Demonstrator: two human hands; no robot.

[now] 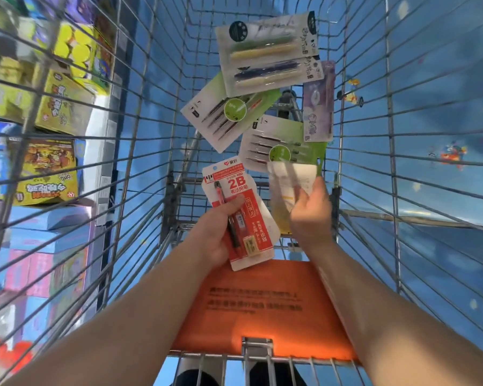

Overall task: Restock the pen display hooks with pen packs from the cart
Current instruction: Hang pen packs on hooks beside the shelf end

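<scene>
1. Both arms are reaching down into the wire cart (pixel 151 151), so I'll place everything off the orange flap (pixel 262 307) at the near end of it.
2. Left hand (pixel 221 232) sits just past the flap's far edge. Its fingers are curled round a red pack (pixel 251 218), thumb pressed across the front. The pack reads "2B" and has a dark pen and a small eraser under the plastic; its lower corner hangs over the flap.
3. Right hand (pixel 310 213) is also just beyond the flap, to the right of the red pack. It's motion-blurred, but the fingers look like they're pinching the bottom of a pale pack (pixel 287 185) with yellowish stuff inside. How tight that grip is, I can't tell.
4. The rest of the packs lie on the cart floor further from the flap. A green pack (pixel 285 146) sits right behind the pale one, touching it or tucked under it. Another green one (pixel 212 115) is tilted, off to the left of that.
5. Farthest from the flap is a white pack (pixel 268 51) with yellow and dark pens, overlapping the tilted green one. A purple pack (pixel 318 104) sits along the right wall.
6. Through the left-hand bars you can see shelves of boxes (pixel 48 168), pretty blurry. The floor under the cart is blue.
</scene>
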